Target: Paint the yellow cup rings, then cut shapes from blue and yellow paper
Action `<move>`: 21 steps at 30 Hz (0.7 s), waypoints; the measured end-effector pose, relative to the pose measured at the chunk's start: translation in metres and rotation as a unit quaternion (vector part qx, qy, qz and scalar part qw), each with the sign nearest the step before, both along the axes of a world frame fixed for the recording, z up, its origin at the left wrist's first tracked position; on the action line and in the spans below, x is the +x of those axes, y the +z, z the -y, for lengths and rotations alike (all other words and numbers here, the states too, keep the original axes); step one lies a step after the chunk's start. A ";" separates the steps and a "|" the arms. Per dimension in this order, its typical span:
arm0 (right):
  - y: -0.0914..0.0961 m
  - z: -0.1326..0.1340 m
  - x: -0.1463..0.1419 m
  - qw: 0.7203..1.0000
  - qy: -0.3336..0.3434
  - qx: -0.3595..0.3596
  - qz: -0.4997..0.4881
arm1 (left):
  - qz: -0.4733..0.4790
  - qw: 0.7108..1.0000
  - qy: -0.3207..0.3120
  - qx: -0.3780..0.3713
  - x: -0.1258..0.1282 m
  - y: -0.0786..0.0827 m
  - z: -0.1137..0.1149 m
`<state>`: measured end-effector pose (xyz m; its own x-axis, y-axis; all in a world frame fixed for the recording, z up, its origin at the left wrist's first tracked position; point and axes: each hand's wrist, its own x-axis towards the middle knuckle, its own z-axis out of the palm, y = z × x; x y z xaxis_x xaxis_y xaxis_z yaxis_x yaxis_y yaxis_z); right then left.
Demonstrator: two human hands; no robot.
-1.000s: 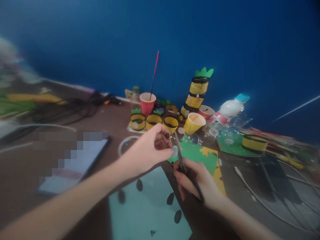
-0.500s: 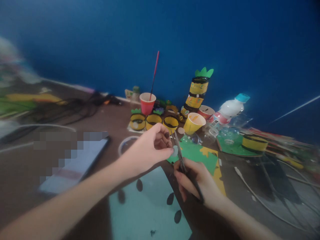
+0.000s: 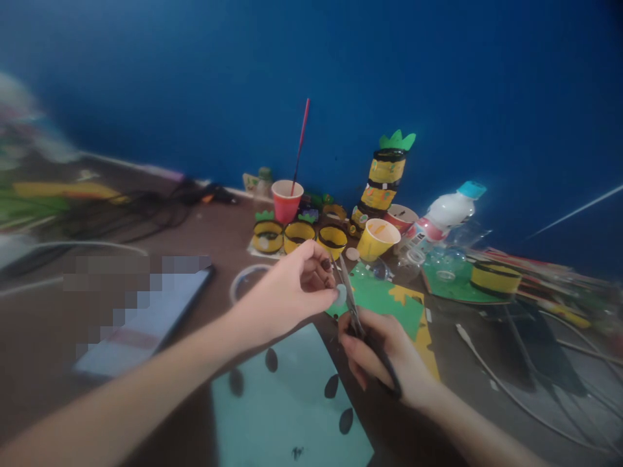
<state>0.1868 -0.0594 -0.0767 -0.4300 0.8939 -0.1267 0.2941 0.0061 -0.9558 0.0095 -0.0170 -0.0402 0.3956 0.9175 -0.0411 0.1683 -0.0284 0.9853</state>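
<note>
Head view: nearest, on this side of the scissors (image 3: 354, 308), a pale blue sheet (image 3: 282, 415) lies on the desk (image 3: 224, 224) w/ four dark, leaf-shaped marks, plus a small black scrawl (image 3: 298, 453) near the bottom edge of the view, illegible. R hand (image 3: 389, 353) is curled round the scissors' black handles, fingers bent in; blades point away, slightly parted. L hand (image 3: 287, 285), just L of the scissors, pinches a small pale disc (image 3: 341, 295) btwn thumb & fingertip, other fingers curled; disc sits right by the blades, can't tell if they touch it. Well L of scissors: a flat device (image 3: 146, 334), partly pixelated, so no text readable.

Just beyond & R of scissors: green sheet (image 3: 387, 305) over a yellow one (image 3: 431, 357). Further R, a white cable (image 3: 464, 337). Beyond the scissors, a yellow cup (image 3: 374, 245); up & L, a pink cup (image 3: 287, 204) w/ a thin stick in it. Far R, a tilted bottle (image 3: 450, 211), blue cap, red-and-white label, lettering too small to read. Farthest back, past scissors: yellow-and-black tower (image 3: 387, 172) w/ green crown, then blue wall (image 3: 195, 78).
</note>
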 end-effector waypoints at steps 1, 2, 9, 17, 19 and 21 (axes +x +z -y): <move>-0.001 0.000 0.000 1.000 -0.001 0.000 0.000 | 0.001 1.000 0.001 -0.001 0.000 0.000 0.000; -0.002 0.000 0.000 1.000 -0.002 0.001 -0.001 | 0.002 1.000 0.003 -0.002 0.000 0.000 0.000; -0.001 0.000 0.000 1.000 -0.008 0.008 0.006 | 0.002 1.000 0.009 -0.006 0.000 0.000 0.001; -0.003 0.001 0.001 1.000 -0.010 0.011 -0.004 | -0.005 1.000 0.000 -0.003 -0.001 0.002 0.000; -0.004 0.000 0.002 1.000 -0.010 0.019 -0.003 | 0.000 1.000 0.000 -0.005 -0.001 0.003 0.000; -0.005 0.000 0.002 1.000 -0.009 0.028 0.000 | 0.003 1.000 0.000 -0.007 -0.001 0.002 0.000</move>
<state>0.1889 -0.0594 -0.0812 -0.4140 0.9071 -0.0760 0.2954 0.0549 -0.9538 0.0090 -0.0169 -0.0379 0.3958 0.9169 -0.0520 0.1622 -0.0140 0.9867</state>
